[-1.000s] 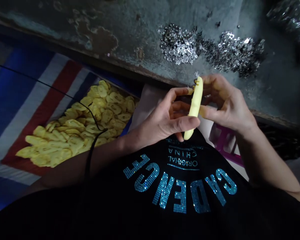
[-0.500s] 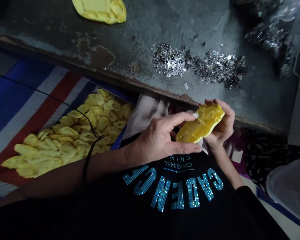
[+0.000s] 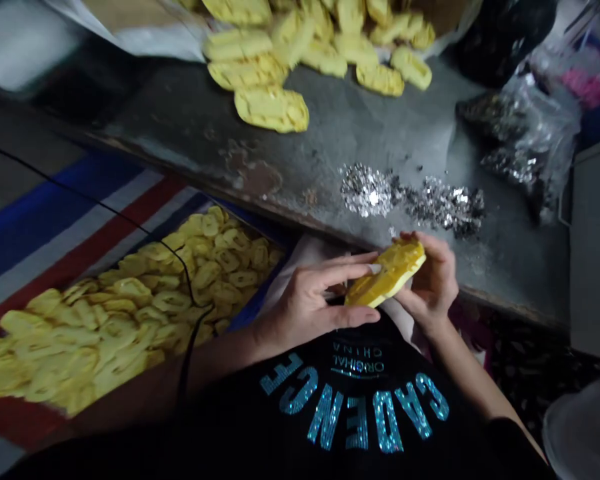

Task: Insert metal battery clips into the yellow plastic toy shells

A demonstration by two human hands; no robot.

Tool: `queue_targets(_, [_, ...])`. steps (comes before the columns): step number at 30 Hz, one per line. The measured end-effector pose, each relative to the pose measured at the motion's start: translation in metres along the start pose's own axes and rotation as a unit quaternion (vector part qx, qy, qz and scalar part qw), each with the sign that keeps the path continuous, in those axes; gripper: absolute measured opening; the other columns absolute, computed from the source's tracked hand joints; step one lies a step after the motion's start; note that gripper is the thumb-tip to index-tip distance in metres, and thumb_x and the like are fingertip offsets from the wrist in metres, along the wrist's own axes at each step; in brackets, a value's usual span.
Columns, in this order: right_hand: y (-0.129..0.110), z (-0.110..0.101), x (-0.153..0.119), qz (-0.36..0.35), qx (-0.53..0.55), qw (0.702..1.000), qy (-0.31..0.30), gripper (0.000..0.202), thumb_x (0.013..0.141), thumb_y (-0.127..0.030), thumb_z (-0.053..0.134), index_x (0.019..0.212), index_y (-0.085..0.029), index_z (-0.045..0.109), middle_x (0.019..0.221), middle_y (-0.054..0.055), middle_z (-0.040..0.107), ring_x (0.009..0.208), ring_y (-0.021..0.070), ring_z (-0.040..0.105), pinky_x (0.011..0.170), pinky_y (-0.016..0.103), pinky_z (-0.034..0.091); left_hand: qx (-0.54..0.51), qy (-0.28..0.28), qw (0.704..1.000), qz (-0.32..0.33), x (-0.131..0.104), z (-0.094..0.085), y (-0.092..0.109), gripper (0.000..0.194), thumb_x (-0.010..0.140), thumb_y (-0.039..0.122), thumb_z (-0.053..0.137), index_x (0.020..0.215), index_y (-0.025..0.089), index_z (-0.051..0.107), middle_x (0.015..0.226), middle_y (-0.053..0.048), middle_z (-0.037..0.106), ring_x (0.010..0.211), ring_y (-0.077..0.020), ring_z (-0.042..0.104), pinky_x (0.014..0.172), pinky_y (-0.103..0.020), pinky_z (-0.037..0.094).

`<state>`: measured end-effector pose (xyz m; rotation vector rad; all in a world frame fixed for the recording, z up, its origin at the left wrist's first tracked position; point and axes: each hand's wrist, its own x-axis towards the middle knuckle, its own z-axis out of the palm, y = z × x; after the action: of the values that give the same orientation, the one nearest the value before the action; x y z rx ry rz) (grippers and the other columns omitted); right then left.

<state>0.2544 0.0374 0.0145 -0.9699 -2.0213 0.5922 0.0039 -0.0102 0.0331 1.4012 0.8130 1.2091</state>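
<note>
With both our left hand (image 3: 305, 303) and right hand (image 3: 433, 283) fingers pinching the yellow part (image 3: 386, 275) only by its edges, we judge it could slip towards the pile of metal bits (image 3: 410, 197) at 12 o'clock on the tabletop (image 3: 190, 120).

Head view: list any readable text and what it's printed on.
"CADENCE", in blue rhinestone letters on the person's black shirt, seen upside down.
"ORIGINAL" and "CHINA", in small print above it on the shirt, also upside down.
A further line above those is too small to read.
No text shows on the yellow part or the bench.

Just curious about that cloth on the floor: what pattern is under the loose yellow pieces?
Broad blue, white and red stripes on the cloth, seen in the head view.
</note>
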Motion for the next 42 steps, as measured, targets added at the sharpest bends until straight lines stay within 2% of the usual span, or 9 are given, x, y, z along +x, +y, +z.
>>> queue_targets(2, [-0.004, -0.004, 0.032, -0.04, 0.023, 0.998, -0.036, 0.078, 0.102, -0.037, 0.082, 0.171, -0.04, 0.048, 0.156, 0.012, 0.07, 0.132, 0.0349, 0.074, 0.108, 0.058, 0.069, -0.034, 0.047, 0.993, -0.105, -0.009, -0.017, -0.004, 0.057, 0.088, 0.032, 0.101, 0.137, 0.024, 0.073, 0.163, -0.017, 0.074, 0.122, -0.028, 0.087, 0.09, -0.031, 0.074])
queue_targets(7, [0.032, -0.022, 0.146, -0.067, -0.075, 0.991, -0.084, 0.038, 0.104, -0.038, 0.082, 0.14, -0.029, 0.076, 0.13, 0.01, 0.083, 0.114, 0.0286, 0.079, 0.099, 0.047, 0.067, 0.159, 0.218, 0.956, -0.117, -0.061, -0.086, -0.03, 0.081, 0.082, 0.041, 0.102, 0.146, 0.025, 0.056, 0.162, -0.021, 0.072, 0.131, -0.0342, 0.081, 0.085, -0.036, 0.073])
queue_targets(12, [0.08, 0.025, 0.254, -0.015, -0.177, 0.968, -0.178, 0.031, 0.101, -0.029, 0.075, 0.129, -0.019, 0.081, 0.122, 0.015, 0.081, 0.113, 0.0318, 0.077, 0.102, 0.051, 0.064, 0.498, 0.229, 0.819, -0.169, -0.111, -0.148, -0.054, 0.066, 0.096, 0.051, 0.086, 0.152, 0.025, 0.062, 0.163, -0.019, 0.07, 0.151, -0.0497, 0.068, 0.119, -0.067, 0.063])
queue_targets(17, [0.076, 0.125, 0.314, -0.044, -0.226, 0.941, -0.247, 0.091, 0.083, -0.044, 0.099, 0.163, -0.02, 0.062, 0.166, 0.023, 0.064, 0.146, 0.0475, 0.06, 0.119, 0.068, 0.054, 0.504, 0.257, 0.818, -0.103, -0.101, -0.147, -0.052, 0.056, 0.107, 0.042, 0.077, 0.157, 0.025, 0.061, 0.171, -0.018, 0.063, 0.158, -0.0417, 0.065, 0.13, -0.066, 0.056])
queue_targets(21, [0.063, 0.148, 0.327, -0.039, -0.237, 0.93, -0.278, 0.073, 0.087, -0.048, 0.096, 0.149, -0.019, 0.073, 0.152, 0.023, 0.073, 0.139, 0.0461, 0.064, 0.118, 0.065, 0.055, 0.425, 0.272, 0.863, -0.024, -0.074, -0.127, -0.041, 0.035, 0.107, 0.029, 0.078, 0.142, 0.026, 0.073, 0.164, -0.013, 0.07, 0.15, -0.0318, 0.072, 0.115, -0.048, 0.069])
queue_targets(27, [0.017, 0.063, 0.268, 0.005, -0.021, 0.956, -0.294, 0.063, 0.09, -0.059, 0.093, 0.135, -0.016, 0.082, 0.123, 0.012, 0.084, 0.109, 0.0278, 0.077, 0.094, 0.039, 0.06, 0.224, 0.315, 0.922, 0.0, -0.028, -0.111, -0.014, 0.067, 0.105, 0.027, 0.079, 0.167, 0.029, 0.054, 0.174, -0.019, 0.061, 0.115, -0.0193, 0.083, 0.075, -0.022, 0.07])
queue_targets(30, [-0.011, 0.026, 0.196, 0.121, 0.225, 0.9, -0.354, 0.058, 0.089, -0.068, 0.093, 0.123, -0.021, 0.086, 0.11, 0.005, 0.085, 0.094, 0.0191, 0.075, 0.081, 0.03, 0.057, 0.137, 0.281, 0.95, 0.018, -0.008, -0.098, -0.007, 0.086, 0.1, 0.033, 0.085, 0.176, 0.029, 0.045, 0.178, -0.022, 0.056, 0.115, -0.0214, 0.083, 0.072, -0.022, 0.069])
queue_targets(35, [-0.028, 0.027, 0.068, 0.25, 0.472, 0.806, -0.255, 0.054, 0.089, -0.075, 0.091, 0.109, -0.024, 0.087, 0.092, -0.001, 0.079, 0.076, 0.0117, 0.065, 0.071, 0.024, 0.054, -0.025, 0.142, 0.981, -0.126, -0.002, -0.051, -0.014, 0.044, 0.099, 0.042, 0.089, 0.134, 0.018, 0.078, 0.132, -0.012, 0.084, 0.114, -0.0237, 0.083, 0.092, -0.029, 0.071])
queue_targets(42, [-0.013, -0.025, -0.014, 0.155, 0.125, 0.977, -0.072, 0.041, 0.1, -0.057, 0.089, 0.13, -0.029, 0.085, 0.12, 0.006, 0.087, 0.108, 0.0247, 0.08, 0.1, 0.04, 0.062, -0.114, 0.153, 0.965, -0.178, -0.004, -0.012, -0.007, 0.03, 0.096, 0.038, 0.091, 0.111, 0.022, 0.07, 0.101, -0.002, 0.084, 0.087, -0.0165, 0.081, 0.078, -0.024, 0.069])
